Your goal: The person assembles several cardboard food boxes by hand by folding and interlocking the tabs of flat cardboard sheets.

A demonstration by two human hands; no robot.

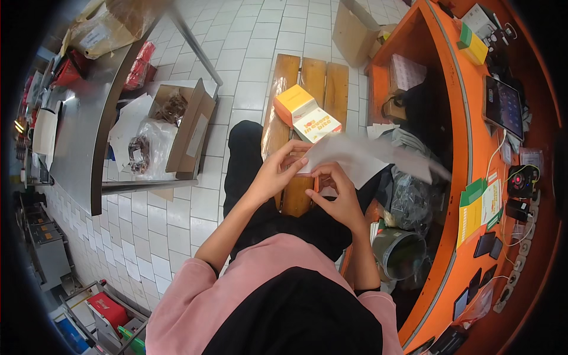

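Observation:
A translucent white sheet (346,155), smeared by motion at its right end, spreads above my lap. My left hand (278,171) pinches its left edge between thumb and fingers. Just right of it, my right hand (337,195) is curved beneath the sheet's lower edge, thumb and index finger apart, with a narrow orange edge (316,183) showing between them. What that orange piece belongs to is hidden. Beyond my hands, a yellow, orange and white carton (296,102) lies on the wooden bench (287,68), its printed white part (318,124) toward me.
At left stands a metal table (77,136) with an open cardboard box (192,127) beside it. An orange counter (444,260) along the right carries a tablet (503,106), flat yellow-green cartons (471,216), phones and cables. Below it are plastic bags (408,201) and a bucket (399,251).

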